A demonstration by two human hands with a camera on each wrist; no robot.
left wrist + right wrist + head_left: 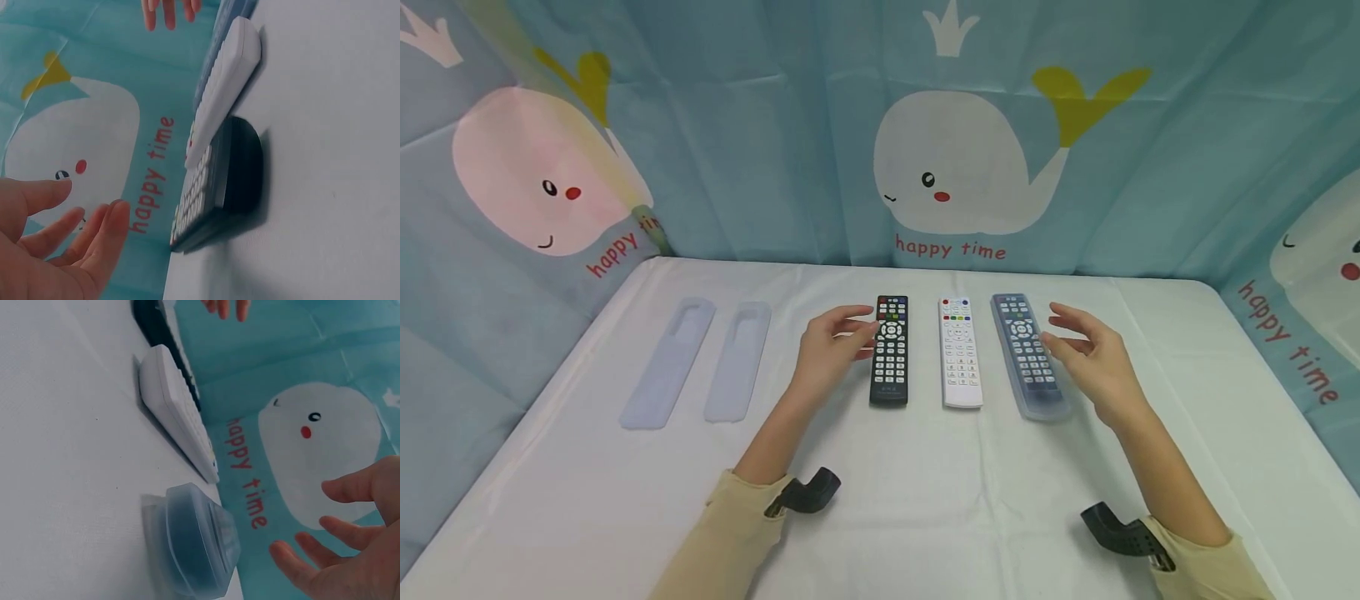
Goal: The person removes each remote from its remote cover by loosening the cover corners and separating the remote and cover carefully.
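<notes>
Three remote controls lie face up, side by side. Nearest my left hand (829,348) is a black remote (889,358); the fingertips overlap its left edge in the head view. In the left wrist view, thumb and fingers are loosely bent with a gap between them and nothing held. A white remote (961,360) lies in the middle. On the right, a dark remote in a translucent bluish sleeve (1028,358) has my right hand (1099,362) beside its right edge. That hand's fingers are spread and hold nothing in the right wrist view.
Two translucent bluish-white remote sleeves (664,375) lie flat on the left of the white tablecloth (925,500). Behind and along both sides hangs a blue curtain (775,167) printed with whales. Black wrist-camera mounts (808,492) stick out from the beige sleeves.
</notes>
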